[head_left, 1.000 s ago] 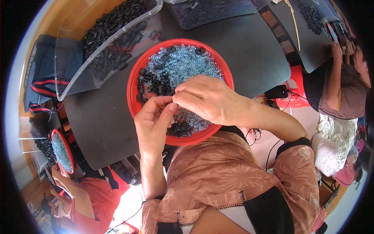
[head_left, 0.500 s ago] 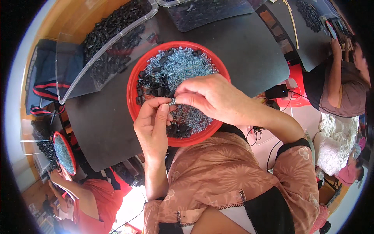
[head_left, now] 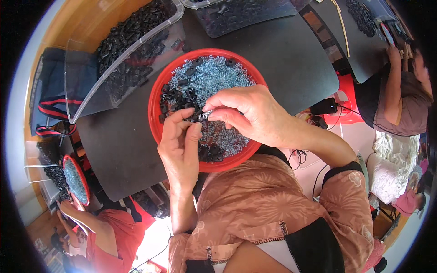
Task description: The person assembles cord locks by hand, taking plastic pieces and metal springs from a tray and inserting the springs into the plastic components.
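A red round basin is filled with loose small metal springs and small black plastic parts. Over its near half, my right hand pinches a small coil spring between thumb and forefinger. Facing it from the left is my left hand, its thumb and forefinger bent around a small black plastic part, mostly hidden by the fingers. The spring lies close beside that part; whether they touch is too small to tell.
A clear bin of black parts stands at the far left, another clear bin at the back, both on the dark table. A co-worker sits left near a second red basin; another person works at right.
My fingertips have moved slightly apart, and the left thumb and forefinger have parted somewhat. The spring, earlier between both hands' fingertips, now shows more clearly in the right fingers.
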Demonstrator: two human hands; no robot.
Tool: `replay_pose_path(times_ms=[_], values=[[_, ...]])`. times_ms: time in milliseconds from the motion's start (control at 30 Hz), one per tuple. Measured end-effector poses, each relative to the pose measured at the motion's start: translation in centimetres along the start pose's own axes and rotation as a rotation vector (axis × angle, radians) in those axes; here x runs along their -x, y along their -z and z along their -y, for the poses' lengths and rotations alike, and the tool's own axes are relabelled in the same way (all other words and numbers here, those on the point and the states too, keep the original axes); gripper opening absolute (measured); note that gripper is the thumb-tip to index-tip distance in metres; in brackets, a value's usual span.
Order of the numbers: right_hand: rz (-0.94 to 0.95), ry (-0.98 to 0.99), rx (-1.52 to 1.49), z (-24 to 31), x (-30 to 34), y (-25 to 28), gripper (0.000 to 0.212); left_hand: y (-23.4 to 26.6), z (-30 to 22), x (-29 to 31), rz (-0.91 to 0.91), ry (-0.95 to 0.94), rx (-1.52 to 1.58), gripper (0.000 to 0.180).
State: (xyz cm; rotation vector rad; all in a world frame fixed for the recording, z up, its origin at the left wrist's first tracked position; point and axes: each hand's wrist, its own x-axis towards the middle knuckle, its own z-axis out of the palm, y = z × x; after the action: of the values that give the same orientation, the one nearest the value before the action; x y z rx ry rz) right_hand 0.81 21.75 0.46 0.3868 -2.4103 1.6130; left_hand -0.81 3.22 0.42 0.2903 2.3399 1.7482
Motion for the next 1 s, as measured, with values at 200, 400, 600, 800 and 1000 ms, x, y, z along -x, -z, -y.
replay_pose_path(times_ms=[200,400,600,800,1000], values=[[0.123,-0.197,-0.155,0.4,0.1,0.3,0.009,-0.5,0.9,0.0,-0.062,-0.214,-0.099,0.011],[0.257,-0.376,-0.243,0.6,-0.1,0.9,0.009,-0.4,-0.1,0.2,-0.056,-0.19,-0.232,0.003],[-0.006,-0.031,-0.011,-0.7,0.7,0.1,0.016,-0.2,0.2,0.0,0.018,-0.024,-0.012,0.007],[0.0,0.14,0.263,-0.7,1.0,-0.1,0.019,-0.8,-0.6,0.2,0.031,-0.047,-0.088,0.009],[0.025,0.205,0.336,-0.4,1.5,-0.1,0.015,-0.9,-0.1,0.1,0.024,-0.163,-0.202,0.005]])
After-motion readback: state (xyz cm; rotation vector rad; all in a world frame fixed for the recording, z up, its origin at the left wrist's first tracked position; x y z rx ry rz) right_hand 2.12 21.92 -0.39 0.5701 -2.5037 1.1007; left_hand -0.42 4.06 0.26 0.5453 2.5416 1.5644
